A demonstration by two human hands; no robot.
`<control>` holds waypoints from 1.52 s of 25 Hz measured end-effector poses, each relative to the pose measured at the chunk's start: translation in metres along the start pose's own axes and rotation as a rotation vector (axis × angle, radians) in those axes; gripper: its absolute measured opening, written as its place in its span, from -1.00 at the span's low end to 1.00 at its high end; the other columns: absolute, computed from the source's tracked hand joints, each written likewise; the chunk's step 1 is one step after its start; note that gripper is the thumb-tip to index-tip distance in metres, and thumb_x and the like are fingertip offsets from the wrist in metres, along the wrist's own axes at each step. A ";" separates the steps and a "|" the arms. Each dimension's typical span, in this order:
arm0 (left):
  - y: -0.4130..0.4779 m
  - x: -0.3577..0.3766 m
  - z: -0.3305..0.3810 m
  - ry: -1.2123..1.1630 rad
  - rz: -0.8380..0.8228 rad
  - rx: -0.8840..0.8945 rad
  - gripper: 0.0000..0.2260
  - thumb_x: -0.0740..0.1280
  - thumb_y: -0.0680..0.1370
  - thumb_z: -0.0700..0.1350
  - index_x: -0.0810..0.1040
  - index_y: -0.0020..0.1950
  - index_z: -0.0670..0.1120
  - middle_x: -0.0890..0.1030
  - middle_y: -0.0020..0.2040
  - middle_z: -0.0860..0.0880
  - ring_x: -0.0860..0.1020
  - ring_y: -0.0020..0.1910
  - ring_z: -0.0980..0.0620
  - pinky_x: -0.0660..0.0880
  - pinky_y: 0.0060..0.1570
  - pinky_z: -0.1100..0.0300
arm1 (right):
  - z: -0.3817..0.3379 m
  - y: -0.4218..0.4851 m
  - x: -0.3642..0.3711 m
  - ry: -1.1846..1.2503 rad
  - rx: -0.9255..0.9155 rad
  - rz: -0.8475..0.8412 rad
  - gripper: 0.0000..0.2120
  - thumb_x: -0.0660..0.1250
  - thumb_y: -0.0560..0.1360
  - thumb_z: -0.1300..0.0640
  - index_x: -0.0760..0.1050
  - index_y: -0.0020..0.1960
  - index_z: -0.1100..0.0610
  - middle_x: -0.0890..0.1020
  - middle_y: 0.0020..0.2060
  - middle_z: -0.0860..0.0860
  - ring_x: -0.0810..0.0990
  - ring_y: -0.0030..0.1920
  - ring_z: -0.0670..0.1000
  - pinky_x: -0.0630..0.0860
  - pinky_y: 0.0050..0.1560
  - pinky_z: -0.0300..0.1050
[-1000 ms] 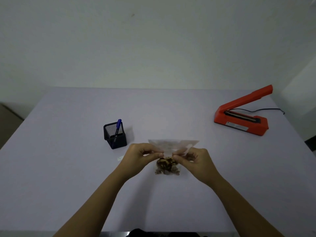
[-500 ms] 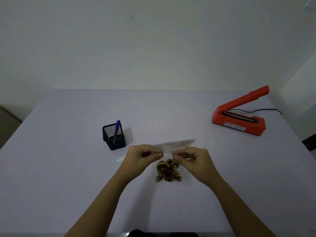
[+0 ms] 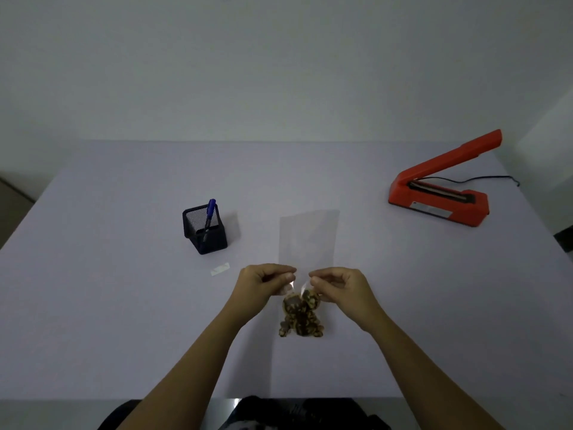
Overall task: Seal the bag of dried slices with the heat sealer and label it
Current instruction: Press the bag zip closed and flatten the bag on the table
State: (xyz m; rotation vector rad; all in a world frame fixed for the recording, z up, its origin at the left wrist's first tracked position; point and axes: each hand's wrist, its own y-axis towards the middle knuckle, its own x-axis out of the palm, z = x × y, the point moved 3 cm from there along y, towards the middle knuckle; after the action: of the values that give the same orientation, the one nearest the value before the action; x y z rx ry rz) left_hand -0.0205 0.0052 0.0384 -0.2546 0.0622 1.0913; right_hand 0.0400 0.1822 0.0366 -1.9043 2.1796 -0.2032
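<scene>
Left hand (image 3: 263,282) and right hand (image 3: 339,287) pinch the bag (image 3: 307,240) above the slices (image 3: 300,318), probably keeping its far end empty for the sealer (image 3: 440,200).

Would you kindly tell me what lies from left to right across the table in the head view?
Black mesh pen holder → left hand → bag of dried slices, pinched by both hands → right hand → orange heat sealer.

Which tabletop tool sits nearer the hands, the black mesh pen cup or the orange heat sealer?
The black mesh pen cup, just beyond the left hand; the orange heat sealer lies farther right, its lever raised.
</scene>
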 end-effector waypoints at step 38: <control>0.083 0.013 -0.090 0.852 -0.286 0.093 -0.61 0.36 0.49 -0.11 0.46 0.29 -0.18 0.45 0.17 -0.17 0.42 0.14 -0.12 0.36 0.20 0.10 | 0.081 0.086 0.004 -0.916 -0.194 -0.261 -0.65 0.33 0.46 0.19 0.46 0.23 0.16 0.50 0.16 0.09 0.45 0.18 0.11 0.39 0.22 -0.01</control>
State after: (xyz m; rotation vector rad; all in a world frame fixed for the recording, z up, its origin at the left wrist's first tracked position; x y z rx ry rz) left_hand -0.0812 0.0321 -0.0658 -0.6109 0.8108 0.6321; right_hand -0.0211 0.1944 -0.0637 -1.8299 1.3666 0.7195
